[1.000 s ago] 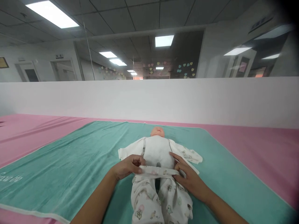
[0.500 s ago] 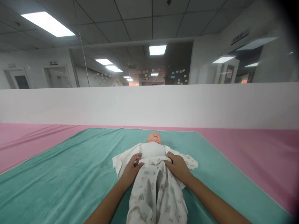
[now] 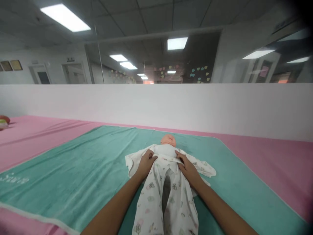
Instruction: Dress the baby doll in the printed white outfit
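Left hand [image 3: 146, 165] looks pinched on the waistband [image 3: 167, 159] of the patterned trousers [image 3: 148, 199]; right hand [image 3: 188, 169] straddles the other side, can't tell if that grip is closed. 2-sided hold probably sets the band level. Trousers are on the doll [image 3: 168, 140], on its back, feet-end nearest, likely for reach to both sides. Count: 2 hands, 1 doll, 1 trousers, 1 top [image 3: 206, 168] with 2 sleeves spread, 1 green towel [image 3: 88, 169] underneath.
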Tool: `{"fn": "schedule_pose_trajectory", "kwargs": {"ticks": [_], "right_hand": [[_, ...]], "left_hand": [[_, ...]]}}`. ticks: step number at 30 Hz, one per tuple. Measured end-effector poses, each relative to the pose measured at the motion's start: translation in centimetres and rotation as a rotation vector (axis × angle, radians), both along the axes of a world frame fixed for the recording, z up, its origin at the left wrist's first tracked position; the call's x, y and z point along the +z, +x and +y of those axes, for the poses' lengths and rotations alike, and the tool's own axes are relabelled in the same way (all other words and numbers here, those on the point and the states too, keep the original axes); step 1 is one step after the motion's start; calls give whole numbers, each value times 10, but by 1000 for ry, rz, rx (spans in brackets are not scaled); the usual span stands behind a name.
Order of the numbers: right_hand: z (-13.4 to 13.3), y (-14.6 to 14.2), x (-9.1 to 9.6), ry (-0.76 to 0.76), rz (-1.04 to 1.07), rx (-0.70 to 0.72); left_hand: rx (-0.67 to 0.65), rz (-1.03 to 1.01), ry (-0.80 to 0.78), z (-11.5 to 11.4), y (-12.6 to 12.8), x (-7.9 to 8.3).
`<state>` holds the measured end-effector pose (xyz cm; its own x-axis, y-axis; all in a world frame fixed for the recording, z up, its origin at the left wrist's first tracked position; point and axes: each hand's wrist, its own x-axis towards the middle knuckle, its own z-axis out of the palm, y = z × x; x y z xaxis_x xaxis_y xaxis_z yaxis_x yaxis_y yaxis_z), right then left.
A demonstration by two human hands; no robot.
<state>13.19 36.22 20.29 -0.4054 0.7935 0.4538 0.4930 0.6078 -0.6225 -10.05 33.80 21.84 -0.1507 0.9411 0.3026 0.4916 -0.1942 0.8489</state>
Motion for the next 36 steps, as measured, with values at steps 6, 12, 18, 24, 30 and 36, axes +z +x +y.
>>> {"fn": "schedule_pose_trajectory", "kwargs": {"ticks": [6,12,18,24,30,36], "right_hand": [[2,3,19,128,-280,-13],[-6,-2,24,-17,-393,-235],[-19,-7,29,-228,-296,-359],[-21,4,20,-513,27,-217],[-18,10,12,-416,108,-125],[-15,8,10,-294,89,-108]], "left_hand": [[-66,-37,-172,-11,0,-2],[-140,-185,-202,-15,2,4],[-106,-163,-137,-15,3,-1],[-56,-265,-139,-16,4,-3],[-14,-372,-176,-18,6,-2],[5,-479,-236,-18,7,-3]]}}
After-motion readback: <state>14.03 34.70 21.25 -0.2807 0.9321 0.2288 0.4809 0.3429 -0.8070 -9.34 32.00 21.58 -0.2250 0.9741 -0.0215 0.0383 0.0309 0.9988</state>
